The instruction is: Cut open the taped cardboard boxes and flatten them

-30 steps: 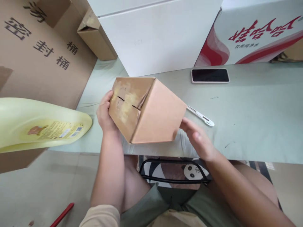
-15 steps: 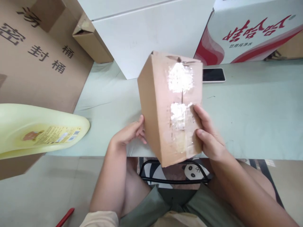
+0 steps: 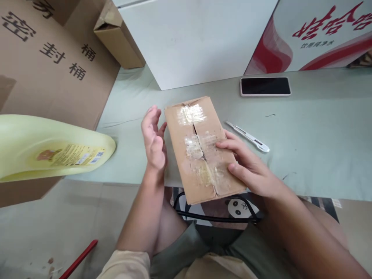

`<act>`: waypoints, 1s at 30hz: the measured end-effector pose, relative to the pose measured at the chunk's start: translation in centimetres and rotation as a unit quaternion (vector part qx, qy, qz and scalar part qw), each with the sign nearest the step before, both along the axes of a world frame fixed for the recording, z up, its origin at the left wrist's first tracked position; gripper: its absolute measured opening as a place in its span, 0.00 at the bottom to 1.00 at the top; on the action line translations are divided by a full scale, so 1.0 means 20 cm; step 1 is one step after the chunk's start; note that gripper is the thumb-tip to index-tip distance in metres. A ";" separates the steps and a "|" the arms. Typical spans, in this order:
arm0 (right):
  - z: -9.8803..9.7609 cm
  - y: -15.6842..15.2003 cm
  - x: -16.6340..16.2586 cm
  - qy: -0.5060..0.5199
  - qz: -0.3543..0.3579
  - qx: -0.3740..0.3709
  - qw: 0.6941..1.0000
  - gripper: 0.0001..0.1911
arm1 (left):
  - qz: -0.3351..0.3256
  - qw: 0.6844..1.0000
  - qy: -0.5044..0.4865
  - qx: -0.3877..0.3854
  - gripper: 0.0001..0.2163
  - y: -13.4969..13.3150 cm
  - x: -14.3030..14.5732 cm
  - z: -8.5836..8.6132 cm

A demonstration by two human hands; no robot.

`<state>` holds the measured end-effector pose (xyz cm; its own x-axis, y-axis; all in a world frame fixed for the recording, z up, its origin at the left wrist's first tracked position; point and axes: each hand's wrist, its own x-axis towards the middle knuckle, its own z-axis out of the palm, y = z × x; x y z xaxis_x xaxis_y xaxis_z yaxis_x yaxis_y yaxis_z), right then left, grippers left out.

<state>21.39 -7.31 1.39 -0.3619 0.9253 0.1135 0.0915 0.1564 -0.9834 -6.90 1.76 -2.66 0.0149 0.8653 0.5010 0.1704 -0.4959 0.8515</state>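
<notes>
A small brown cardboard box (image 3: pixel 200 162) lies on the pale green table (image 3: pixel 305 155), its taped seam facing up and its near end past the table's front edge. My right hand (image 3: pixel 247 166) rests on the box's right side, fingers stretched flat over the tape. Beside the box's left side my left hand (image 3: pixel 154 141) stands on edge, fingers straight and open, touching or almost touching the cardboard. A white utility knife (image 3: pixel 248 136) lies on the table just right of the box.
A phone (image 3: pixel 265 86) lies screen-up at the back. A large white box (image 3: pixel 197 38) and a red-and-white carton (image 3: pixel 319 35) stand behind. Brown cartons (image 3: pixel 52 66) and a yellow plastic bottle (image 3: pixel 49 149) fill the left. A red stick (image 3: pixel 78 259) lies on the floor.
The box was turned over in both hands, stood upright half a second ago, and now lies flat with its taped seam up. My left hand has let go and opened beside it.
</notes>
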 end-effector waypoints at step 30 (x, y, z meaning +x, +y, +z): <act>-0.16 0.13 0.24 -0.434 -0.308 -0.035 0.846 0.30 | 0.020 0.999 0.044 0.003 0.24 -0.08 0.13 0.03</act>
